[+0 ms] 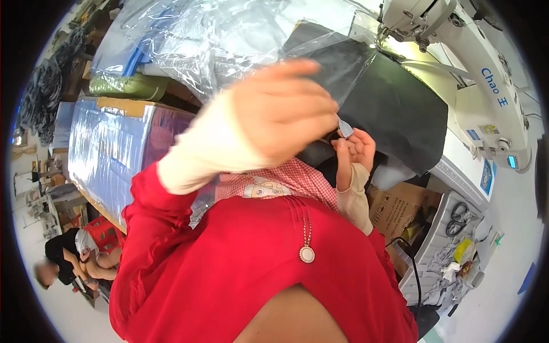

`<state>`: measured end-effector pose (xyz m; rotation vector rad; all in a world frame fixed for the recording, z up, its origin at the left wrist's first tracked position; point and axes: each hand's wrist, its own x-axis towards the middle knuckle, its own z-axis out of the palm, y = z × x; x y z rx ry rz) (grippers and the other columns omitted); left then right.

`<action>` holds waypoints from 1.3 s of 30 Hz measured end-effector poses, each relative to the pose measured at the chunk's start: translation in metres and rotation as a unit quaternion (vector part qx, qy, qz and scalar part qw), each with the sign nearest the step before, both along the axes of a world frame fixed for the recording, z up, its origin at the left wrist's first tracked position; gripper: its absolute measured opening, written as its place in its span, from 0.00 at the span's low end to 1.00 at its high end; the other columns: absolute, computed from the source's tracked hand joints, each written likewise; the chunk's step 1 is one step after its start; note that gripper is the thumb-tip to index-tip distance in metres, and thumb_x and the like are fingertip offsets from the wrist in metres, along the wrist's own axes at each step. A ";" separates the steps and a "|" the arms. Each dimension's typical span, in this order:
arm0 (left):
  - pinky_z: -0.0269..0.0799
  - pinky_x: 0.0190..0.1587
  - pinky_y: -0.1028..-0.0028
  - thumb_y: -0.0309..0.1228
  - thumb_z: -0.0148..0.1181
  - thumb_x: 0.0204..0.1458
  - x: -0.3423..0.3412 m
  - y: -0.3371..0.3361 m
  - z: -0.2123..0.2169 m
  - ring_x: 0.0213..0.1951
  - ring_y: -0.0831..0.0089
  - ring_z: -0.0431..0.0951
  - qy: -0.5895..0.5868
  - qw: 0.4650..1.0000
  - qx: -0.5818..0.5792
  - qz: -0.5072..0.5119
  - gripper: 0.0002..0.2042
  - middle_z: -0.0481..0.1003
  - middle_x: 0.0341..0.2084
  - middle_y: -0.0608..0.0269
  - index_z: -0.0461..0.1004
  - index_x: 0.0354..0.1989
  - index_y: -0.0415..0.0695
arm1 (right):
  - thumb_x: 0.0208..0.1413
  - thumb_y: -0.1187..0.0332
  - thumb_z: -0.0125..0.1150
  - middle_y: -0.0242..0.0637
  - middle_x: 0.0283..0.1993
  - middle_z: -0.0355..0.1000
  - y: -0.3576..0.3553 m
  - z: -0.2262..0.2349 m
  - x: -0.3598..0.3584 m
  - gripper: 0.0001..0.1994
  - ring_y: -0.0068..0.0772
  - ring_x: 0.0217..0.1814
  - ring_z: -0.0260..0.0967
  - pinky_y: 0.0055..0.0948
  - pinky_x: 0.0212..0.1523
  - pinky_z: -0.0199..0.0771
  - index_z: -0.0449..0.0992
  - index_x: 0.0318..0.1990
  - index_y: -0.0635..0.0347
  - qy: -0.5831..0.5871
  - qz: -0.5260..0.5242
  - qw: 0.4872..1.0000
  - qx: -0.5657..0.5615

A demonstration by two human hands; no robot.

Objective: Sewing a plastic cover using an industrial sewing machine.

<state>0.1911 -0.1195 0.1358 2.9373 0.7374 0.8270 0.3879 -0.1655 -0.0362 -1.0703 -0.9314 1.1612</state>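
Note:
Raised in front of my chest, my left hand (289, 111) is smeared by motion, with its fingers bent toward my right hand; their tips are hidden. Just beyond them, my right hand (359, 147) is closed in a pinch on a small light-grey fabric piece (345, 128). Behind both hands lies a large black fabric panel (394, 103), its far end near the needle area of a white sewing machine (486, 68). Clear plastic sheeting (200, 43) overlaps the panel's left part. Below the hands, red-checked cloth (297, 177) covers my lap.
At left stands a plastic-wrapped stack (106, 154) beside a green bundle (128, 86). A grey tray (429, 260) at right holds black scissors (457, 219) and fabric scraps. Below the table is a cardboard box (400, 208). Another person (71, 254) sits far left.

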 end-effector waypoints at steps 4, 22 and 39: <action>0.55 0.60 0.57 0.24 0.57 0.36 0.016 0.023 -0.059 0.48 0.68 0.72 0.090 0.993 0.005 0.081 0.17 0.74 0.39 0.61 0.73 0.40 0.40 | 0.53 0.75 0.55 0.43 0.43 0.72 0.006 0.003 -0.012 0.13 0.26 0.40 0.71 0.20 0.41 0.70 0.65 0.45 0.67 0.057 0.049 0.994 -0.084; 0.60 0.57 0.55 0.22 0.59 0.38 -0.004 0.057 -0.125 0.56 0.57 0.64 0.068 0.989 -0.124 -0.032 0.24 0.66 0.52 0.59 0.72 0.48 0.56 | 0.57 0.67 0.53 0.35 0.45 0.71 0.019 0.010 -0.029 0.13 0.27 0.47 0.69 0.23 0.47 0.67 0.68 0.47 0.63 0.163 0.002 0.969 -0.184; 0.68 0.50 0.66 0.27 0.59 0.43 0.000 0.060 -0.132 0.49 0.59 0.69 0.019 0.995 -0.095 -0.018 0.12 0.70 0.47 0.62 0.76 0.38 0.53 | 0.52 0.62 0.61 0.35 0.37 0.73 0.032 0.022 -0.035 0.14 0.25 0.36 0.71 0.22 0.38 0.70 0.74 0.39 0.66 0.156 -0.052 0.962 -0.220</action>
